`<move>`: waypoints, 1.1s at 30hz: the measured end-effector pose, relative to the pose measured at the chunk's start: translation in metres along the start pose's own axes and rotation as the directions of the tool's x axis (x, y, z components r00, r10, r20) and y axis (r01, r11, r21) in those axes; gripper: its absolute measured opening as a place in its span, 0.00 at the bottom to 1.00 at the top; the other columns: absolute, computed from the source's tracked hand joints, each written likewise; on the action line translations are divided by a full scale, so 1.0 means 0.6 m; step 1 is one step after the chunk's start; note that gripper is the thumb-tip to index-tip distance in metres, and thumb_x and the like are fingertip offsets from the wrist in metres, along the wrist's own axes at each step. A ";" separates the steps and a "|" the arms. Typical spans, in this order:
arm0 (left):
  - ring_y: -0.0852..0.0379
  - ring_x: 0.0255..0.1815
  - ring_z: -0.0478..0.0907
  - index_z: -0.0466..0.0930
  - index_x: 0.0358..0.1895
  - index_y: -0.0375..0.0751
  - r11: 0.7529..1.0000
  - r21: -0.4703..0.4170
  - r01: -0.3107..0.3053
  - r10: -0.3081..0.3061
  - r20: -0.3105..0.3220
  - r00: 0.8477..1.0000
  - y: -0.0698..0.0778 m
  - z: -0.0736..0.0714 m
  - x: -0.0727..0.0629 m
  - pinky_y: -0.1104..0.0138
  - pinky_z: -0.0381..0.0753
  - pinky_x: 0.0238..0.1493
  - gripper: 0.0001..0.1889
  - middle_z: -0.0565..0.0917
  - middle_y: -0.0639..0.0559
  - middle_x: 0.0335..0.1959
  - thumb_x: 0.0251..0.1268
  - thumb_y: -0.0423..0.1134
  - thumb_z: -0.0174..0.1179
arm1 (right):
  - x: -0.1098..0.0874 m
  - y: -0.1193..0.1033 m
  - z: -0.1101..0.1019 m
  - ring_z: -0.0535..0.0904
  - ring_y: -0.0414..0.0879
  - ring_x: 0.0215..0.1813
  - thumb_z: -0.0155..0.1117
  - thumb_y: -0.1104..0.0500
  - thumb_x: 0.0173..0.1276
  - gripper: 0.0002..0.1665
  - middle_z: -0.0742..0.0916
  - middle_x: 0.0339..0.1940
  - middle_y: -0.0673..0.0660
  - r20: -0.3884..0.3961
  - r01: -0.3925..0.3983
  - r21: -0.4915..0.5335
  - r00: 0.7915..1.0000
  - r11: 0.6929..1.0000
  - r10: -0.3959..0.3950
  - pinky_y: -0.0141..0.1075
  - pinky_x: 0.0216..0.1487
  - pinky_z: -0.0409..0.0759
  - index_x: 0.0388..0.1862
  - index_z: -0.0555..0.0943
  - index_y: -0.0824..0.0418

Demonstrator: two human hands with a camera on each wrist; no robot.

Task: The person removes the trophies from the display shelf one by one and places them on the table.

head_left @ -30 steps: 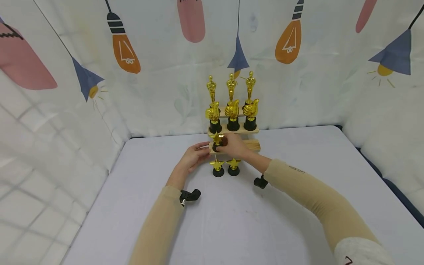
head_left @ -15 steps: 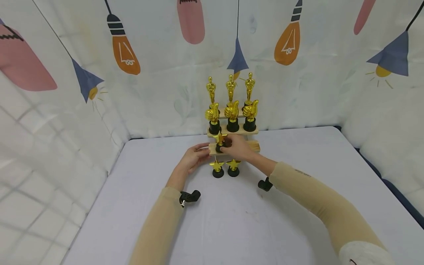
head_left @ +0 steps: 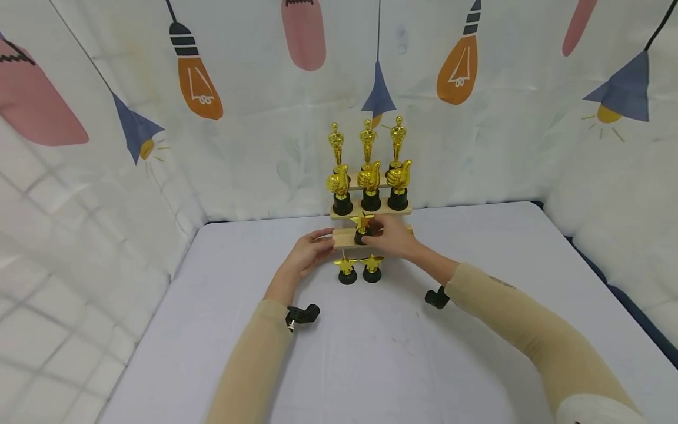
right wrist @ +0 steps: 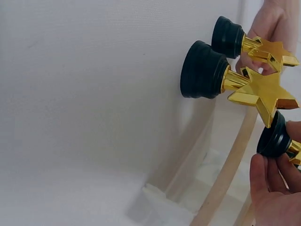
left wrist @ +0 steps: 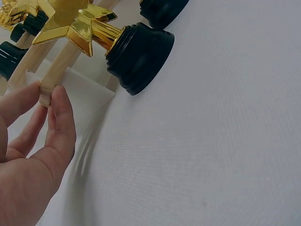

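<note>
My right hand [head_left: 394, 238] grips a gold star trophy [head_left: 362, 228] by its black base [right wrist: 274, 139], upright close over the lowest wooden shelf board [head_left: 345, 237] of a stepped rack. At that board's left end is my left hand [head_left: 307, 254]; the left wrist view shows its thumb and fingers pinching the tip of the board [left wrist: 54, 77]. Two more star trophies, a left one [head_left: 346, 271] and a right one [head_left: 372, 269], stand on the table in front of the rack. Part of the board is hidden behind my right hand.
Three thumbs-up trophies, one of them in the middle [head_left: 370, 187], fill the middle board [head_left: 356, 213]. Behind them, three figure trophies [head_left: 368, 141] stand on the top board. A patterned cloth backdrop [head_left: 254, 159] rises behind the white table [head_left: 371, 353].
My right hand has slid the held star trophy rightward along the lowest board, from near its left end toward the middle. My left hand keeps its place at the board's end.
</note>
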State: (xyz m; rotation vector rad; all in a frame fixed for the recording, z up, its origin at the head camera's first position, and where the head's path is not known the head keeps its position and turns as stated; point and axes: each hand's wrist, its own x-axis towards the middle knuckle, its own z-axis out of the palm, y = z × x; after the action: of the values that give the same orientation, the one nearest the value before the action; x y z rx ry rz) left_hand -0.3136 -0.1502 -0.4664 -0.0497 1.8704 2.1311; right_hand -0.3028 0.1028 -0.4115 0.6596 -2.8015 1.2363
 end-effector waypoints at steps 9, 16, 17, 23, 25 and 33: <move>0.53 0.52 0.80 0.68 0.74 0.34 1.000 -0.004 0.014 -0.014 -0.001 1.000 0.000 0.000 -0.002 0.65 0.83 0.55 0.28 0.75 0.36 0.66 0.74 0.28 0.61 | -0.025 0.010 -0.025 0.83 0.55 0.52 0.73 0.59 0.67 0.21 0.87 0.47 0.62 -0.016 -0.015 0.024 1.000 1.000 0.015 0.45 0.56 0.84 0.54 0.82 0.70; 0.52 0.54 0.80 0.68 0.74 0.34 1.000 -0.007 0.009 -0.009 -0.010 1.000 -0.001 -0.001 0.000 0.61 0.81 0.60 0.28 0.75 0.37 0.66 0.74 0.29 0.62 | -0.049 0.018 -0.044 0.83 0.56 0.53 0.72 0.61 0.67 0.16 0.87 0.48 0.63 -0.024 -0.012 0.039 1.000 0.999 0.013 0.47 0.57 0.84 0.50 0.82 0.69; 0.52 0.54 0.80 0.68 0.74 0.34 1.000 -0.007 0.009 -0.009 -0.010 1.000 -0.001 -0.001 0.000 0.60 0.81 0.61 0.28 0.75 0.37 0.66 0.74 0.29 0.62 | -0.052 0.019 -0.046 0.83 0.56 0.53 0.72 0.61 0.67 0.16 0.87 0.48 0.63 -0.025 -0.012 0.045 1.000 0.999 0.013 0.47 0.57 0.84 0.49 0.82 0.69; 0.51 0.54 0.80 0.68 0.74 0.35 1.000 -0.001 0.015 -0.016 -0.015 1.000 0.001 0.000 0.000 0.58 0.80 0.63 0.28 0.75 0.37 0.66 0.73 0.29 0.62 | -0.075 0.023 -0.057 0.83 0.56 0.53 0.72 0.62 0.67 0.17 0.87 0.48 0.63 -0.026 -0.031 0.074 0.999 0.997 0.033 0.47 0.57 0.84 0.51 0.82 0.70; 0.51 0.55 0.80 0.69 0.74 0.35 1.000 0.001 0.017 -0.017 -0.017 1.000 0.001 0.000 0.000 0.58 0.79 0.63 0.28 0.75 0.37 0.66 0.73 0.29 0.62 | -0.082 0.026 -0.058 0.83 0.56 0.52 0.72 0.62 0.67 0.17 0.86 0.48 0.63 -0.027 -0.045 0.081 0.999 0.996 0.047 0.46 0.57 0.84 0.51 0.82 0.70; 0.52 0.53 0.80 0.69 0.74 0.34 1.000 0.003 0.018 -0.018 -0.017 1.000 0.002 0.003 0.001 0.56 0.78 0.65 0.28 0.74 0.36 0.66 0.73 0.29 0.62 | -0.118 0.041 -0.059 0.82 0.57 0.53 0.73 0.60 0.68 0.21 0.86 0.49 0.63 -0.016 -0.099 0.085 0.995 0.991 0.101 0.46 0.57 0.84 0.54 0.81 0.70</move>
State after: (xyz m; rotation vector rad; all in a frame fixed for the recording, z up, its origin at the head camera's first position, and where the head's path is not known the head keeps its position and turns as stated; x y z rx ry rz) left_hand -0.3142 -0.1486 -0.4653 -0.0843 1.8756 2.1225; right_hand -0.2531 0.1690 -0.4168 0.5118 -2.8114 1.3759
